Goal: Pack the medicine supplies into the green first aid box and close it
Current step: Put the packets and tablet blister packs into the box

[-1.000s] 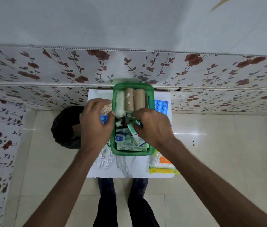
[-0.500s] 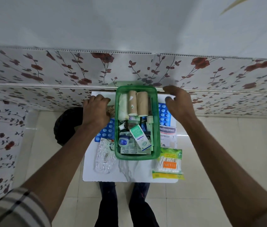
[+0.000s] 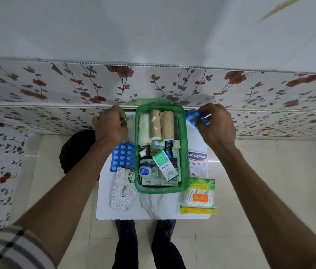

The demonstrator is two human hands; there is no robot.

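Floral wall panels back the white tabletop (image 3: 153, 212); a blue blister pack (image 3: 192, 116) is gripped by the right hand (image 3: 216, 123), just right of the green first aid box (image 3: 185, 152) (left hand (image 3: 110, 125) clenched, contents hidden).

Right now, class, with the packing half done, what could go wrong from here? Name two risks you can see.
1. The green first aid box already looks crowded with rolls and cartons; the Hansaplast pack and cotton swab pack may keep it from closing.
2. The right hand crumples a blue blister strip, which might pop tablets loose.
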